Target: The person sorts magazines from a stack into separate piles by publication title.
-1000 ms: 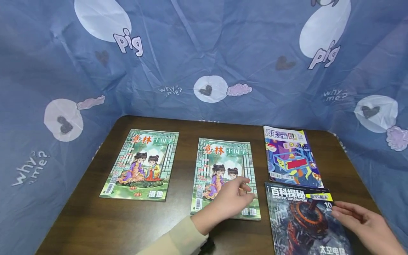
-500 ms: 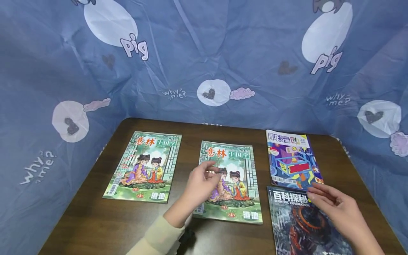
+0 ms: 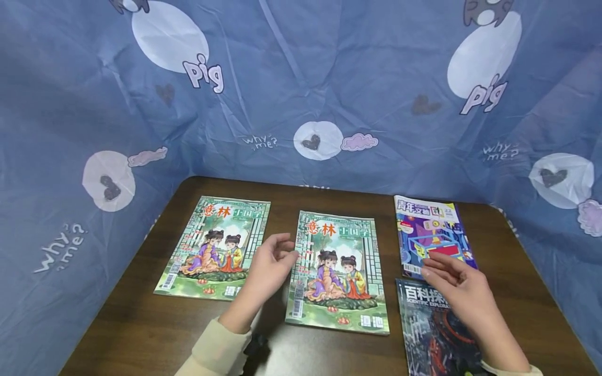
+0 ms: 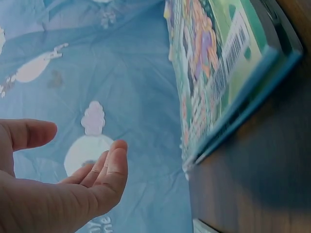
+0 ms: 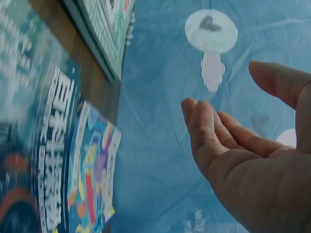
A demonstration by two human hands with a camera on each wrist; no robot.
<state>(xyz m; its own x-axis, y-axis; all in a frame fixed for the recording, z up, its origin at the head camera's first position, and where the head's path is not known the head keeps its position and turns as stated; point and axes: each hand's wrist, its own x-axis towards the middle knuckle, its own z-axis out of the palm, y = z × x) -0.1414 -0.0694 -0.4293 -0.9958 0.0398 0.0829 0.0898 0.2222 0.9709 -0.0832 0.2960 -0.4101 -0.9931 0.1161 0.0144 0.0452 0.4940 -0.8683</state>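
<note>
My left hand (image 3: 270,269) hovers between two green magazines with matching covers, its fingers loosely bent and holding nothing. The left green magazine (image 3: 218,248) lies flat, its lower right corner partly behind that hand. In the left wrist view the middle green magazine (image 4: 218,68) looks layered at its spine, like a stack. My right hand (image 3: 458,292), fingers relaxed and holding nothing, is above the dark Scientific Exploration magazine (image 3: 425,324) and covers part of it. Just beyond the fingertips lies a purple magazine (image 3: 430,224).
All the magazines lie on a dark brown wooden table (image 3: 155,334). A blue printed cloth (image 3: 263,94) hangs behind the table and on both sides.
My left hand has moved left from over the middle green magazine. My right hand has come in leftward from the dark magazine's right edge. The magazines stay put; the view shifts slightly.
</note>
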